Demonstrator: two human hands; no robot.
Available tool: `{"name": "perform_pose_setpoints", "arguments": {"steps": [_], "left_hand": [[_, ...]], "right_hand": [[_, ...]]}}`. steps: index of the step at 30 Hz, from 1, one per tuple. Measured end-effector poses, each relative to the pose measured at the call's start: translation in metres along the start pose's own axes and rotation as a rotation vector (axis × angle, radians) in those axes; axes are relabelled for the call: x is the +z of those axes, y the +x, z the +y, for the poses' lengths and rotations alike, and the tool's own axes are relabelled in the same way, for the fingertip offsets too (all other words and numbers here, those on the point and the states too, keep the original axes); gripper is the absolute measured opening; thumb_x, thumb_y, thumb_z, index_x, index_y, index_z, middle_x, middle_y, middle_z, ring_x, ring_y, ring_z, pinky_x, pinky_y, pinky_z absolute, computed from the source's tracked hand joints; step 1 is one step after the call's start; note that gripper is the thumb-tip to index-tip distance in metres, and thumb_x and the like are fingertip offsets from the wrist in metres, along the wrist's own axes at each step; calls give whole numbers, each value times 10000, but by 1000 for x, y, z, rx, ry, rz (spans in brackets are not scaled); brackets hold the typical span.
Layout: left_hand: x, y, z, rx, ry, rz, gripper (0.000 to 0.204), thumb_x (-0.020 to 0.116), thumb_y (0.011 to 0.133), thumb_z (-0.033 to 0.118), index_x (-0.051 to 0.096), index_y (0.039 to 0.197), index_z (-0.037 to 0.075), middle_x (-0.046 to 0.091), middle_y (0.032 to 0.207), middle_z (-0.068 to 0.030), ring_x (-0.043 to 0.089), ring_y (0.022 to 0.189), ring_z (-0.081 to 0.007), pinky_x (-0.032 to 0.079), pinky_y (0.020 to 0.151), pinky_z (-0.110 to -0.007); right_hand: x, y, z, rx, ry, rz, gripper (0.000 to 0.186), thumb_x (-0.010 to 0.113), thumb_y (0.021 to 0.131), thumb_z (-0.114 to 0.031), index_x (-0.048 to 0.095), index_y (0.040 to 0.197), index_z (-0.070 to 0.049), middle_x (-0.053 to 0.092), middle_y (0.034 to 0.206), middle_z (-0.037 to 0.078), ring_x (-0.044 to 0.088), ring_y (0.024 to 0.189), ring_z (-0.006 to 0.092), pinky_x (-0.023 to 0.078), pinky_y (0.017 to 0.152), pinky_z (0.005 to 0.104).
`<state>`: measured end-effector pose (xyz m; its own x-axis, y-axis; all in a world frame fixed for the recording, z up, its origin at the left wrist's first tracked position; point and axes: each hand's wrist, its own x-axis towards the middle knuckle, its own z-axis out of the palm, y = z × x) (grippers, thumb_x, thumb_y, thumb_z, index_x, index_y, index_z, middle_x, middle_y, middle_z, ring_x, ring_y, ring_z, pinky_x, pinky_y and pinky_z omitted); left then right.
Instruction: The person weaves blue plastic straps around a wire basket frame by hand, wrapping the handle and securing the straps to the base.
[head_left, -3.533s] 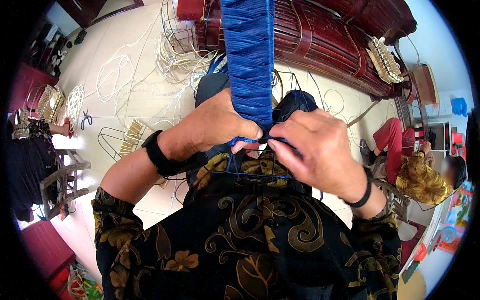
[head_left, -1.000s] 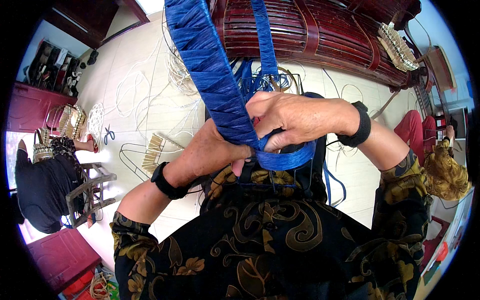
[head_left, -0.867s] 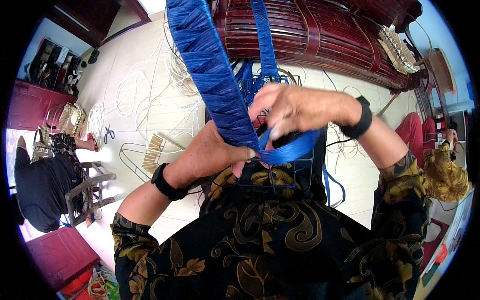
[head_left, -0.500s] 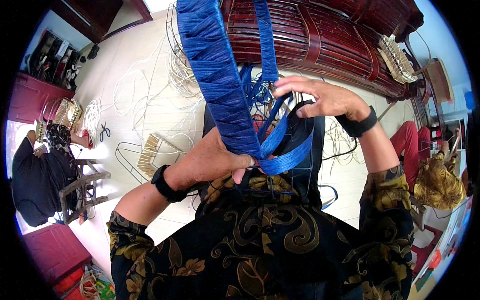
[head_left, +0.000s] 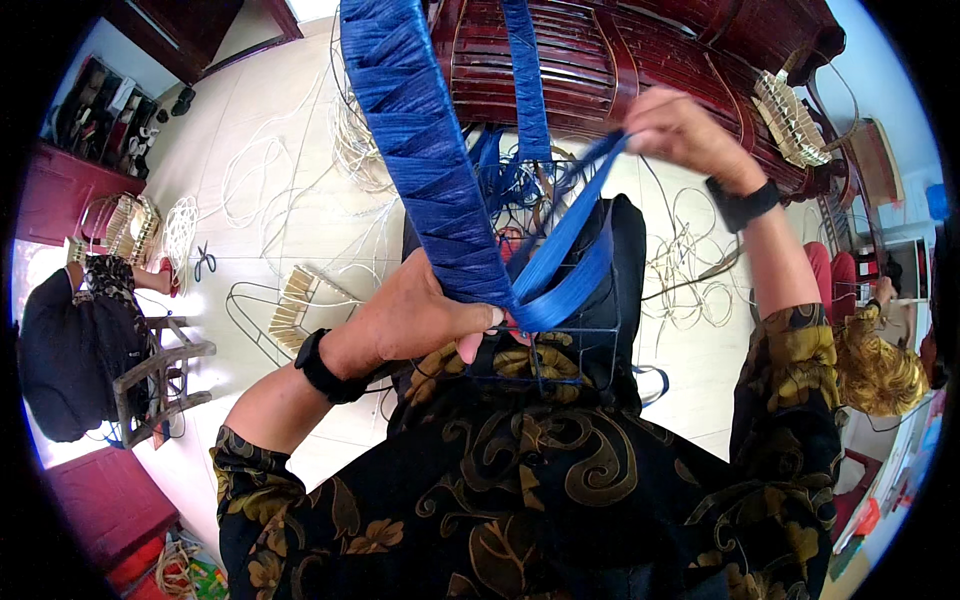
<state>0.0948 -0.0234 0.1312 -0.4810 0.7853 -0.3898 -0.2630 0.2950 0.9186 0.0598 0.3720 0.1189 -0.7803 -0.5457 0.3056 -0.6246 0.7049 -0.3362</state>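
Note:
A broad band wrapped crosswise in blue strands point(head_left: 425, 150) runs from the top of the view down to my lap. My left hand point(head_left: 425, 315) is closed around its lower end, thumb on the near edge, where it meets a dark wire frame point(head_left: 585, 332). Up and to the right, my right hand point(head_left: 680, 135), somewhat blurred, grips the end of a flat blue ribbon point(head_left: 560, 240). The ribbon stretches from that hand down to the band's lower end, and part of it loops below. A narrower blue-wrapped strip point(head_left: 530, 85) rises behind, from the frame's far side.
A dark red slatted bench point(head_left: 580, 60) stands ahead. Loose pale cord point(head_left: 355, 150) and a partly woven frame point(head_left: 297, 310) lie on the floor at left, with scissors point(head_left: 205, 263) farther left. People sit at both sides, one by a wooden stool point(head_left: 165, 375).
My right hand has moved right and up, drawing the blue ribbon out straighter. My left hand keeps its grip, and the band has shifted slightly left.

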Motion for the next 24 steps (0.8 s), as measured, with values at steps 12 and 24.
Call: {"name": "perform_pose_setpoints", "arguments": {"steps": [12,24], "left_hand": [[2,6,-4,32,-130,-38,443,668,788,2,584,1224,4,697,896,-46,650,744,-108,520,754,-262],[-7,5,-8,50,-34,-62,368,682,823,69,586,1170,-4,688,827,-49,626,594,-91,514,620,-245]], "right_hand": [[25,62,-128,-125,503,-431,221,621,863,-219,714,1011,-84,696,845,91,643,896,256,474,873,408],[-71,-64,64,761,-640,-26,204,615,912,-216,706,891,-34,685,876,125,675,843,287,505,758,414]]}}
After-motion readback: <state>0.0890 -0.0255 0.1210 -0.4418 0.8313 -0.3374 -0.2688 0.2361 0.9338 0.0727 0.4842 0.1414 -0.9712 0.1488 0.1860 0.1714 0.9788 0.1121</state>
